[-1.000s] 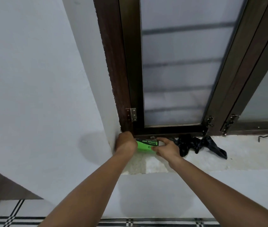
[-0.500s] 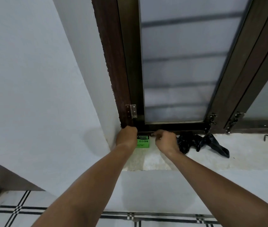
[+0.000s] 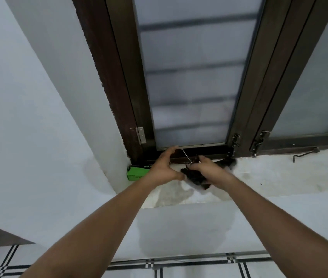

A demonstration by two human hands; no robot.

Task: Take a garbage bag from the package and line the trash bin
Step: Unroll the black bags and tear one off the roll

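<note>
Black garbage bag [image 3: 196,176] gripped by right hand [image 3: 209,170], left hand [image 3: 164,167] fingers spread, green package [image 3: 137,173] half hidden behind it

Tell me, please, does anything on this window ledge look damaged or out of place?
Yes. The ledge carries a brownish, patchy stain beneath both hands, resembling water damage. The green package sits wedged in the left corner.

A green garbage bag package [image 3: 137,173], printed with dark lettering along its top edge, is seen left of centre in the frame, lying flat in the corner where sill meets wall; its right end is hidden. A black garbage bag [image 3: 196,176], crumpled and folded, is found just right of centre, raised slightly above the sill.
</note>
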